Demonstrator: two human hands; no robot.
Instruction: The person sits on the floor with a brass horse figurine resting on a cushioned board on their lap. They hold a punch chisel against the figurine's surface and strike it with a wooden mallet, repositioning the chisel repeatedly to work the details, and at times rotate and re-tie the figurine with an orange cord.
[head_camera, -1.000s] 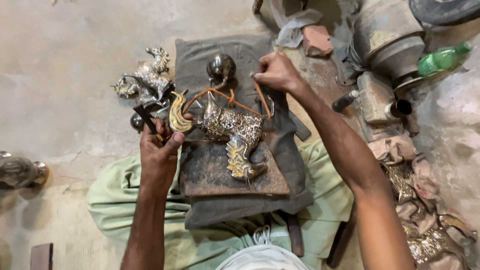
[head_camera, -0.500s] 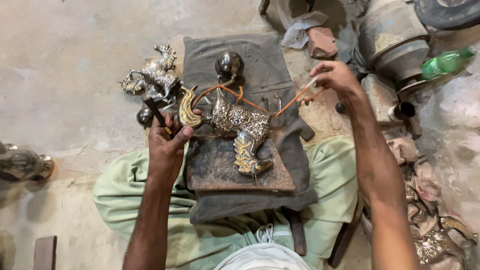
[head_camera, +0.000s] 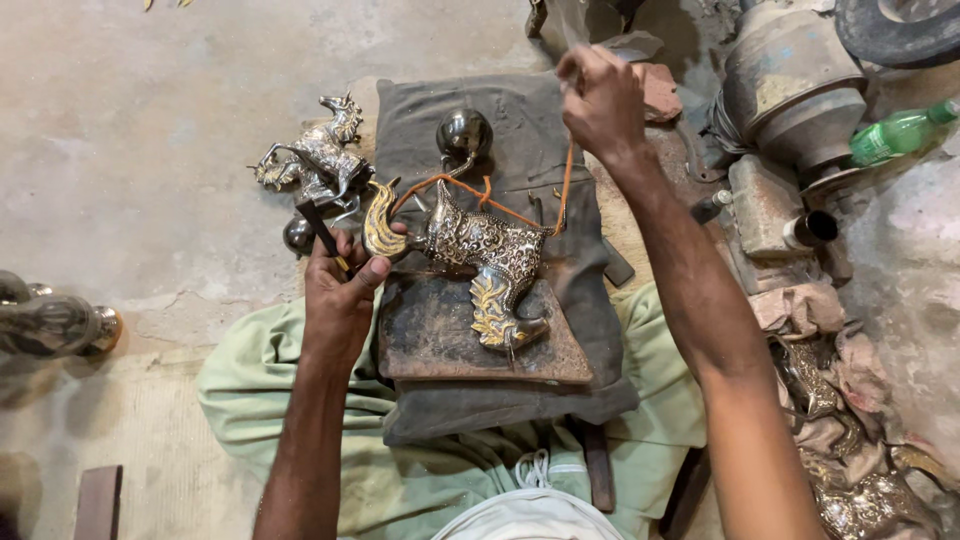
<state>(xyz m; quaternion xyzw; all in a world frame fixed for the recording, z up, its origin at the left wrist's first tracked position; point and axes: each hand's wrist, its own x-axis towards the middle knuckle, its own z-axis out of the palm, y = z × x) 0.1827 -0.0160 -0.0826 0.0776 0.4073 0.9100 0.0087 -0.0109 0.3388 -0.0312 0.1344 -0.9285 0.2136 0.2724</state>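
From the head camera, looking down: the left hand (head_camera: 340, 290) is closed around a dark-handled tool (head_camera: 322, 230) and its thumb presses on the gilded tail of an ornate metal figure (head_camera: 470, 250) — silver with gold patches, horse-like in its legs. The figure lies tilted across the far edge of a worn wooden board (head_camera: 440, 340), its gold leg pointing down onto the board. The board rests on a dark grey cloth (head_camera: 530, 150) spread over the person's lap and the floor.

The right hand (head_camera: 600, 100) is raised over the far right corner of the cloth, fingers pinched shut on an orange cord (head_camera: 566, 180) — the cord runs taut down to the figure and loops across its back.

At the far edge of the cloth sits a dark round metal ball (head_camera: 463, 132). Just off the cloth's left edge, on the concrete floor (head_camera: 150, 130), stands a second silver horse figure (head_camera: 315, 160). Beyond the right edge lie a green plastic bottle (head_camera: 895, 132), a grey metal machine housing (head_camera: 790, 80) and crumpled rags (head_camera: 800, 310).
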